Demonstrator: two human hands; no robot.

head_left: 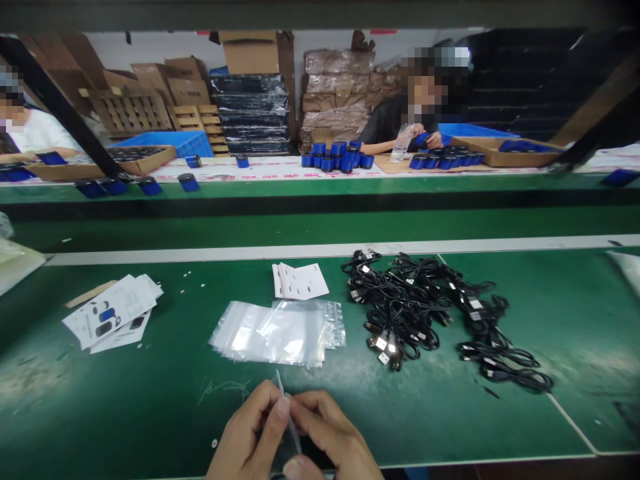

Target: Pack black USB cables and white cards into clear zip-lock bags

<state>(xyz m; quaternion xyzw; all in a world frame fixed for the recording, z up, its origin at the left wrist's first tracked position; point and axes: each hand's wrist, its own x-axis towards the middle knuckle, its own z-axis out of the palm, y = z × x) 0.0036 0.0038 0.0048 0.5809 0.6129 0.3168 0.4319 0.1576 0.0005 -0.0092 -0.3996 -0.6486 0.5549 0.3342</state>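
Note:
At the near edge of the green table, my left hand [250, 433] and my right hand [330, 437] meet, both pinching a clear plastic zip bag [286, 417] held edge-up between them. What is inside the bag is hidden by my fingers. Just beyond my hands lies a stack of empty clear zip bags [280, 331]. A heap of coiled black USB cables [430, 310] sits to the right of it. Small white folded leaflets [299, 280] lie behind the bags.
Printed white cards [113, 313] lie at the left. Across the green conveyor [320, 220], a person [400, 113] handles a bag among blue cylindrical items [337, 157]; another person [30, 127] sits far left. Cardboard boxes [250, 53] and pallets stand behind.

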